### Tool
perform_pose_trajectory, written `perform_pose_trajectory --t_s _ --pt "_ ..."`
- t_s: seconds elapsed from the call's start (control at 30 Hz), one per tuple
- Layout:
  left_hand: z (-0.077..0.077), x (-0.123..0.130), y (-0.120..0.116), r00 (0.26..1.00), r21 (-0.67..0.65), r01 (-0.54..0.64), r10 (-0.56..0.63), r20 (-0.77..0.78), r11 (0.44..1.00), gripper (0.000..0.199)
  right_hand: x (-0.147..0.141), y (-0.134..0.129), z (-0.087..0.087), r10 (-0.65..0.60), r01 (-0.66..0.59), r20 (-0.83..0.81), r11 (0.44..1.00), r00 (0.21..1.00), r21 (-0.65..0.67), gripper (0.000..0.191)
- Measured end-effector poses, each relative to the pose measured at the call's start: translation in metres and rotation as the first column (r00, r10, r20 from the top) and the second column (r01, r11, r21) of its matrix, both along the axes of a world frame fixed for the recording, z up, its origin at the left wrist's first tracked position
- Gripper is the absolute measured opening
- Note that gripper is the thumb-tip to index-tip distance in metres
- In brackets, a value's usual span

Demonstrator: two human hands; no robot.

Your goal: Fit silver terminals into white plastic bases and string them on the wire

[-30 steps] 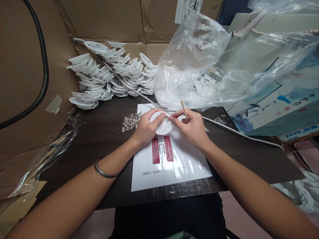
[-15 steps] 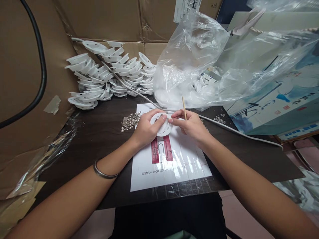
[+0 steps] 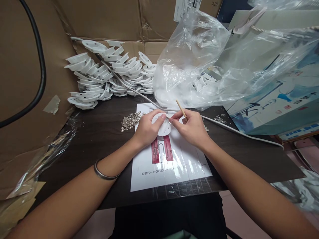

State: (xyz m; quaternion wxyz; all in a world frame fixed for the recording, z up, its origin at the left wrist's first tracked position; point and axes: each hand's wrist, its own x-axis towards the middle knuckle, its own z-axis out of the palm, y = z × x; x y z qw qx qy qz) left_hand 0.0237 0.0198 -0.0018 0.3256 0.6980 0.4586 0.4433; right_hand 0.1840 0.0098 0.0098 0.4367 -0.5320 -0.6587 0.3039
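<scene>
My left hand grips a round white plastic disc by its left side, thumb on top. The disc is held above a printed sheet with a red picture on it. My right hand is closed around a thin wooden stick that leans up and to the left. Its thumb and index fingertips pinch a tiny metal piece at the disc's upper right; the piece's exact shape is too small to tell. Left of the disc lies a heap of small shiny metal parts.
White discs are stacked at the back left against cardboard. A clear plastic bag holding white parts stands behind my hands. A grey cable crosses the dark table. More small metal bits lie at the right, near a painted paper bag.
The wooden stick has tipped from nearly upright to leaning left as my right hand turned. The right fingertips have shifted slightly at the disc's edge. My left hand stays nearly in place.
</scene>
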Motion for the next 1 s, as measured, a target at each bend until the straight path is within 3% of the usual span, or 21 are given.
perform_pose_trajectory --t_s 0.23,0.67,1.0 --pt "0.0004 -0.0019 0.0012 0.999 -0.009 0.016 -0.016 0.032 1.000 0.020 -0.0005 0.0013 -0.0029 0.022 -0.022 -0.037 1.000 0.999 0.002 0.008" --pt "-0.0018 -0.0024 0.0006 1.000 0.065 0.008 -0.008 0.003 0.998 0.015 0.0026 0.0051 -0.0041 0.013 -0.041 -0.159 0.985 0.987 -0.171 0.025" --pt "-0.0009 -0.0020 0.0010 0.999 0.100 0.021 -0.018 -0.030 0.995 0.011 0.0050 0.0058 -0.0009 0.078 -0.176 -0.332 0.944 0.940 -0.279 0.026"
